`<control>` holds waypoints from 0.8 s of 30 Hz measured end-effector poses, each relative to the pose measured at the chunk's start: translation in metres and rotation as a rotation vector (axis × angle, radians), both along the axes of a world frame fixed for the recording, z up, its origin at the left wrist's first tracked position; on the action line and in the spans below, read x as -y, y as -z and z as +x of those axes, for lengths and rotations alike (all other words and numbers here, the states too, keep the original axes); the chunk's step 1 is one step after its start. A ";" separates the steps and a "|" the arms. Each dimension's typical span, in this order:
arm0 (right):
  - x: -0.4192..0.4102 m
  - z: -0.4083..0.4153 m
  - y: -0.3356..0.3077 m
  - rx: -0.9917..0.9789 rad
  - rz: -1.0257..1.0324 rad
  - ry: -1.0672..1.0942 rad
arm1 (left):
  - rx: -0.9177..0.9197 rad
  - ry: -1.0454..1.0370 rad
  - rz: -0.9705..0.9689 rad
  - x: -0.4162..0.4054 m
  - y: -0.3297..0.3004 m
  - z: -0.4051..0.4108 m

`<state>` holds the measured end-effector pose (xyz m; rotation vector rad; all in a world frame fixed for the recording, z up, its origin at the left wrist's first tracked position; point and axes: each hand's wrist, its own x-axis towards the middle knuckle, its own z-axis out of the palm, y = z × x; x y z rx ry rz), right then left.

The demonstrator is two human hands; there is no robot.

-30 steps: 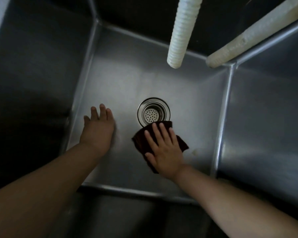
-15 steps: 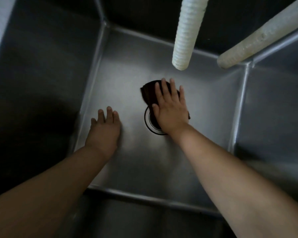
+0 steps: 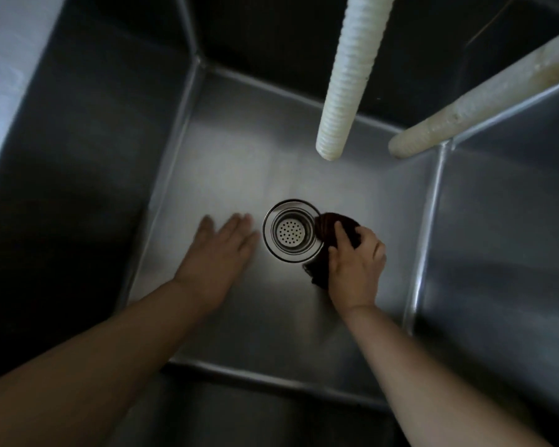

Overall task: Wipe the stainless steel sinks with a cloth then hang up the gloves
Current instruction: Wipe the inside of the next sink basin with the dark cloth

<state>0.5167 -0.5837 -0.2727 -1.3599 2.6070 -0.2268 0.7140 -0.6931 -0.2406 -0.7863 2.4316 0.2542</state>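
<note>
I look straight down into a deep stainless steel sink (image 3: 239,162). Its round perforated drain strainer (image 3: 291,233) sits in the middle of the floor. My right hand (image 3: 355,266) grips a dark maroon cloth (image 3: 328,227) with curled fingers, pressed on the sink floor right beside the drain's right rim. My left hand (image 3: 221,253) lies flat with straight fingers on the floor, just left of the drain. No gloves are in view.
Two white ribbed hoses hang over the basin: one (image 3: 346,82) above the drain, one (image 3: 478,101) slanting in from the upper right. Steel walls rise on all sides; a divider edge (image 3: 430,240) bounds the right.
My right hand pulled the cloth back from the far side of the drain to its right rim, and its fingers curled round the cloth. The left hand stayed flat, shifting slightly toward the drain.
</note>
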 end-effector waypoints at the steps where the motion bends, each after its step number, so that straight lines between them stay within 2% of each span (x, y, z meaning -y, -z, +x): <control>1: 0.007 0.003 -0.001 -0.010 -0.026 -0.058 | -0.023 0.023 0.041 0.000 0.001 -0.007; 4: 0.036 0.012 -0.002 -0.048 -0.029 -0.330 | 0.009 -0.008 0.095 0.003 0.003 -0.023; 6: 0.057 0.018 0.001 -0.043 0.089 -0.481 | 0.042 -0.026 0.092 0.007 0.003 -0.029; 10: 0.081 0.028 0.013 0.011 0.329 -0.526 | 0.055 -0.029 0.078 0.011 0.001 -0.036; 16: 0.062 0.012 0.005 0.091 0.372 -0.767 | 0.129 -0.011 0.102 0.014 -0.006 -0.039; 19: 0.065 0.009 -0.002 0.132 0.398 -0.764 | 0.185 0.042 0.076 0.015 -0.008 -0.043; 24: 0.056 0.003 -0.017 -0.050 0.425 -0.892 | 0.217 0.100 0.033 0.015 -0.007 -0.047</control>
